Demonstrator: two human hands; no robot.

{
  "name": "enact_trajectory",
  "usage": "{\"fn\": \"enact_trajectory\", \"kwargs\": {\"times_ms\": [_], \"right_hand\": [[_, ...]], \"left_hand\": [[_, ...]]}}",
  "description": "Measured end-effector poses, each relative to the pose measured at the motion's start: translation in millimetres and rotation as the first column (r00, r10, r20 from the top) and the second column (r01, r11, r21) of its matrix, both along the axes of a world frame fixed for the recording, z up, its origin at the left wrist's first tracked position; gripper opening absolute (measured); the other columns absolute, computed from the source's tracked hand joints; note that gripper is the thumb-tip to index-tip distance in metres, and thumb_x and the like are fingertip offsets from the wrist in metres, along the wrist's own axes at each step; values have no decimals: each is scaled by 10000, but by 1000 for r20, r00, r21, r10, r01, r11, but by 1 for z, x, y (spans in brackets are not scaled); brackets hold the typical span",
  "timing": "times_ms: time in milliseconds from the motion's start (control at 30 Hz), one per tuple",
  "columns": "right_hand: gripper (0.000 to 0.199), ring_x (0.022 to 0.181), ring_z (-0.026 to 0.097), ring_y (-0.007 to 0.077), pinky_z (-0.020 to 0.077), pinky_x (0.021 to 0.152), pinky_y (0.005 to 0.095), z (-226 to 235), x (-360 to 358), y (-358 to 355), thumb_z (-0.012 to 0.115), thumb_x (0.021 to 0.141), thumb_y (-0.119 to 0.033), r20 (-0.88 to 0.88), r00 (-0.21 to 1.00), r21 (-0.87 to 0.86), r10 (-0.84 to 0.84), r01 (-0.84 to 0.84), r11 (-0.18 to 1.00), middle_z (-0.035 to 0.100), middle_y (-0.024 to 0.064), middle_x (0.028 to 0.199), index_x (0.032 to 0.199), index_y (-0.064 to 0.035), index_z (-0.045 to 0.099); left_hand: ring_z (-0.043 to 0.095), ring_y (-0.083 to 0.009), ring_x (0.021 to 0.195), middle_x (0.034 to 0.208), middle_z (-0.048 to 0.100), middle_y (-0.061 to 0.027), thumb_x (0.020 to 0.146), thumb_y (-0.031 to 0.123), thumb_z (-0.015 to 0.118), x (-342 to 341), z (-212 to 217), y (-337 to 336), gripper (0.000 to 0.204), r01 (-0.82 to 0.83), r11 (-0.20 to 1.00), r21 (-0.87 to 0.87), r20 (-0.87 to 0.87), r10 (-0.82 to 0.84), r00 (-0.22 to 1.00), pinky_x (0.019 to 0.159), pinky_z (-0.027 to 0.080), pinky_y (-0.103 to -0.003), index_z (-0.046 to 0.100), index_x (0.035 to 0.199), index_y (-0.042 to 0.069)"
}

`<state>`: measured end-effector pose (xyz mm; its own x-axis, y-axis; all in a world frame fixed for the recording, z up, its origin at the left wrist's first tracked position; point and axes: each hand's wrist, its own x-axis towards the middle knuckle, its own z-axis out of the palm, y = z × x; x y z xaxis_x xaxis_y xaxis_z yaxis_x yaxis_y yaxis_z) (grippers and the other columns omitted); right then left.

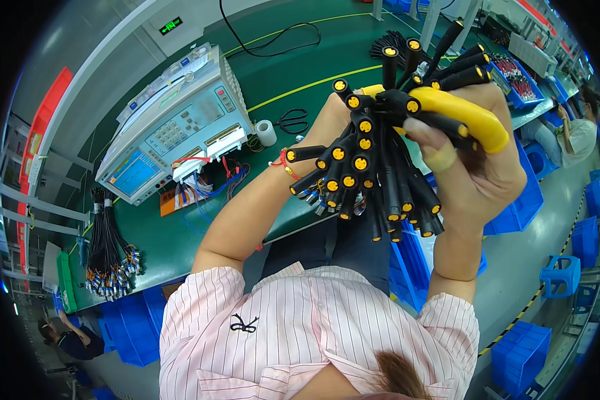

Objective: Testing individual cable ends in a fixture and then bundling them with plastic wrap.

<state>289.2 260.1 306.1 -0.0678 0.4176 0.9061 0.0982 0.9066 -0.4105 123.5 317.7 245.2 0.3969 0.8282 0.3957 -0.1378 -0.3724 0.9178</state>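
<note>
A thick bundle of black cables [380, 160] hangs close in front of me, its round plug ends showing yellow faces that fan out in many directions. My left hand [337, 117], with a red bracelet at the wrist, closes round the bundle from behind; most of its fingers are hidden by the plugs. From the other side my right hand [483, 160] curls in, a yellow finger cover on its index finger and a tan band round its thumb. Black plugs [443, 123] lie between that thumb and index finger. Silver connector ends [317, 199] show below the bundle.
On the green table [287, 67] stands a grey test instrument [173, 127] with wires at its front. Black scissors [292, 121] and a white roll [265, 133] lie beside it. Another cable bundle [107, 233] hangs at the left edge. Blue bins [521, 357] and a stool [560, 277] stand right.
</note>
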Motion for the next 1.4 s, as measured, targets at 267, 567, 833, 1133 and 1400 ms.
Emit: {"fn": "enact_trajectory", "kwargs": {"times_ms": [267, 567, 833, 1133, 1400], "right_hand": [[344, 814, 627, 207, 503, 727, 302, 7, 6, -2, 677, 878, -211, -108, 989, -62, 99, -106, 992, 651, 174, 1013, 1049, 85, 645], [342, 816, 644, 136, 505, 748, 248, 9, 4, 13, 770, 765, -10, 219, 936, 56, -274, 269, 962, 663, 77, 1023, 1089, 14, 665], [300, 837, 673, 152, 526, 759, 240, 4, 6, 19, 755, 784, 16, 102, 992, -106, -70, 80, 991, 678, 93, 938, 1063, 48, 649], [406, 860, 700, 204, 564, 807, 288, 8, 2, 16, 710, 783, 107, -141, 986, -14, 89, -92, 996, 705, 155, 961, 1171, 66, 597], [471, 1021, 631, 271, 500, 898, 382, -18, 38, 62, 504, 940, -272, -416, 903, 110, 108, -68, 992, 626, 228, 1163, 1262, 70, 541]], "left_hand": [[685, -127, 816, 970, 695, -93, 964, 214, 468, 2, 1, -12, 325, 63, 957, -282, 243, 7, 970, 719, 582, -259, 603, 1156, -10], [690, -157, 859, 1003, 687, -111, 1006, 323, 338, 4, 3, -13, 457, 109, 893, -438, 312, 38, 949, 759, 586, -279, 590, 1175, -18], [669, -169, 870, 1026, 678, -129, 996, 281, 346, -2, -15, 12, 438, 263, 861, -436, 349, -108, 931, 778, 566, -279, 602, 1156, -36], [635, -297, 1014, 1126, 626, -210, 972, 145, 469, -8, -32, 11, 321, 403, 796, -452, 587, -75, 806, 906, 538, -381, 557, 1211, -50], [614, -273, 1054, 1150, 608, -185, 956, 161, 534, -21, -78, 63, 336, 133, 921, -365, 406, 29, 913, 929, 515, -370, 539, 1240, -18]]}}
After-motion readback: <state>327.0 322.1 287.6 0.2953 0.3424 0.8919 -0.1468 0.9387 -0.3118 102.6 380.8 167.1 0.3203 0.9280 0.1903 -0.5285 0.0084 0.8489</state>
